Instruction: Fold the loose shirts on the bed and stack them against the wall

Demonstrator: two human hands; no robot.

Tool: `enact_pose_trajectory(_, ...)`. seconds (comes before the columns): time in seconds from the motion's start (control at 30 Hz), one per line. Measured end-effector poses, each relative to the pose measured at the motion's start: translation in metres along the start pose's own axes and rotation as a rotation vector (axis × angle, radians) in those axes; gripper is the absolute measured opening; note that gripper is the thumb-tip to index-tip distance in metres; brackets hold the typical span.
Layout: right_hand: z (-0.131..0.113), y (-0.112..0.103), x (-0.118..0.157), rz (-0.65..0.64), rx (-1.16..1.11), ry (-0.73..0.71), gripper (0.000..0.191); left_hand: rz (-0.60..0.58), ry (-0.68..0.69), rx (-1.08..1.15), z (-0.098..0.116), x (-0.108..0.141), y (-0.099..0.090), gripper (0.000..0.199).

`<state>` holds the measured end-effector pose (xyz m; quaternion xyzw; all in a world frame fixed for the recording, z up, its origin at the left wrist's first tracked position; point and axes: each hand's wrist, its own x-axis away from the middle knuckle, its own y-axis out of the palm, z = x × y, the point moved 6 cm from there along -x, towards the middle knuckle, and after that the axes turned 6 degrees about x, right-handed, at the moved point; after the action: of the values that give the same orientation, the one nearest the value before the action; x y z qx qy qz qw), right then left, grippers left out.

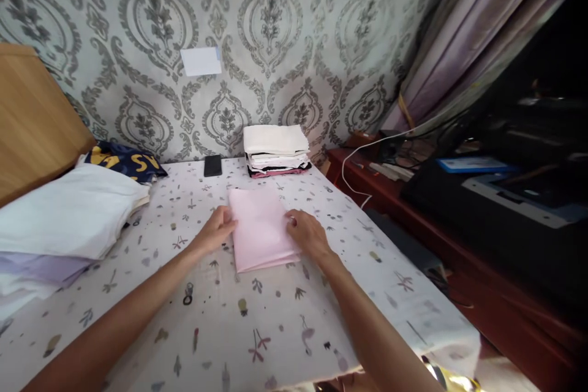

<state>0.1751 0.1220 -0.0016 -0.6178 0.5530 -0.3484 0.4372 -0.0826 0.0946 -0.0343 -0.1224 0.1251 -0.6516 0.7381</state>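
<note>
A pale pink folded cloth (260, 226) lies on the patterned bed sheet (215, 300), in front of me. My left hand (217, 228) is closed in a pinch on its left edge. On the opposite side, my right hand (309, 231) has its thumb and fingers curled together at the right edge of the same cloth. Several layers show along the cloth's near edge. Beyond it, close to the wall, stands a neat stack of folded cloths (275, 141), mostly white with dark and pink layers low down.
To the left lies a loose pile of white and lilac cloths (68, 214), with a navy and yellow printed fabric (126, 159) behind it. A black phone (212, 165) rests near the wall. Right of the bed are a reddish-brown cabinet (390, 190) and a white cable (345, 166).
</note>
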Motion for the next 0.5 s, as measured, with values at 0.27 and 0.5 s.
enact_pose_trajectory(0.27, -0.055, 0.008, -0.030, 0.022, 0.138, -0.360, 0.031, 0.181, 0.102, -0.437, 0.027, -0.089, -0.006, 0.037)
enact_pose_trajectory(0.5, -0.057, 0.029, -0.050, 0.042, 0.149, -0.414, 0.030, 0.246, 0.023, -0.251, 0.020, -0.045, -0.012, 0.027)
